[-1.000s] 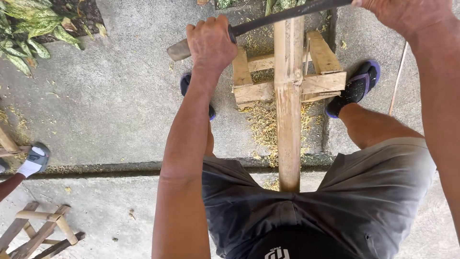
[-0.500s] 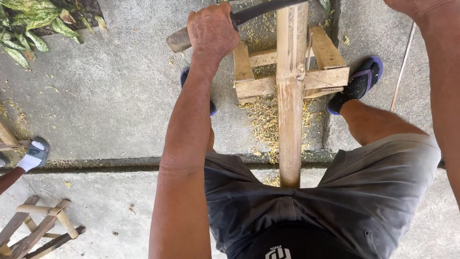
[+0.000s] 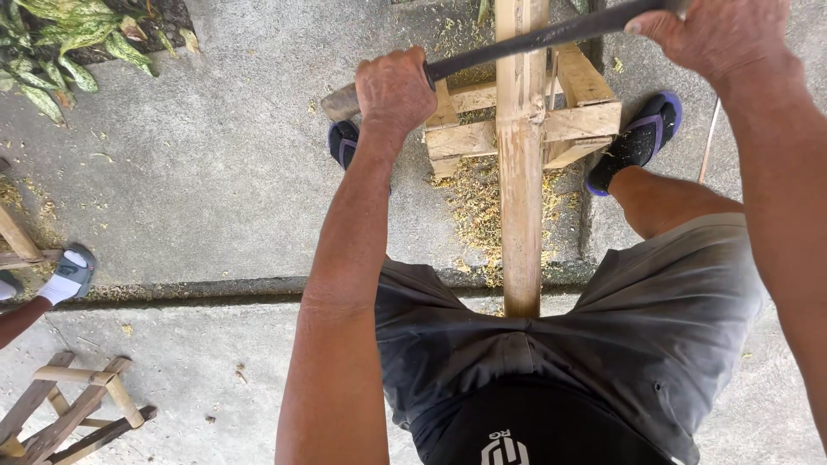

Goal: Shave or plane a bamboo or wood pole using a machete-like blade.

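Observation:
My left hand (image 3: 394, 88) is closed round the wooden handle of a long dark blade (image 3: 525, 41) that lies across a bamboo pole (image 3: 521, 172). My right hand (image 3: 711, 34) grips the blade's other end at the top right. The pole runs from between my legs up over a small wooden stand (image 3: 573, 120). Pale bamboo shavings (image 3: 478, 207) lie on the concrete under the stand. My feet in dark sandals (image 3: 637, 138) rest on either side of it.
Another person's foot in a grey and white shoe (image 3: 69, 275) shows at the left edge. A small wooden frame (image 3: 69, 405) lies at the lower left. Green leafy plants (image 3: 77, 43) grow at the top left. A thin rod (image 3: 711, 138) lies at the right.
Both hands and the blade have come back toward me along the pole, after sliding away half a second ago.

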